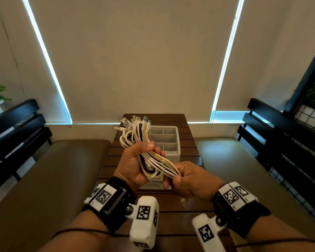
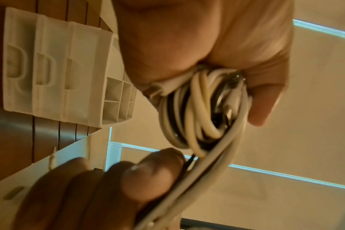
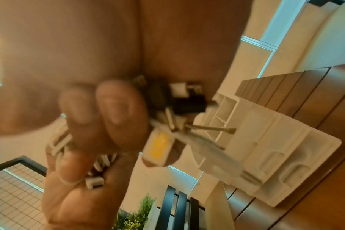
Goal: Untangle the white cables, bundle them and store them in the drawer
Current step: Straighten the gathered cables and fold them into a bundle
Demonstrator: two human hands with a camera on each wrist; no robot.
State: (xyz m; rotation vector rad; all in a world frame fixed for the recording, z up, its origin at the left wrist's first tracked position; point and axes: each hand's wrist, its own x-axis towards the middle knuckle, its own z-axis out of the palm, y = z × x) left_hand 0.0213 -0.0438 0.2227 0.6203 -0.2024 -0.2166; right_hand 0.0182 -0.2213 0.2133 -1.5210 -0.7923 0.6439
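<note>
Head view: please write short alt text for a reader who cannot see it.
Two hands hold a bundle of cables above a wooden table: the left hand grips its middle, the right hand grips the near loops. Behind stands a white organizer with open compartments.

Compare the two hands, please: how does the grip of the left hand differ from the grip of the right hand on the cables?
The left hand grips the cable bundle around its middle, with the plug ends fanning out above it; the right hand pinches only the lower loop ends. The left hand is raised higher over the drawer organizer; the right hand sits lower and nearer the person. Both hold the same bundle above the wooden table.
</note>
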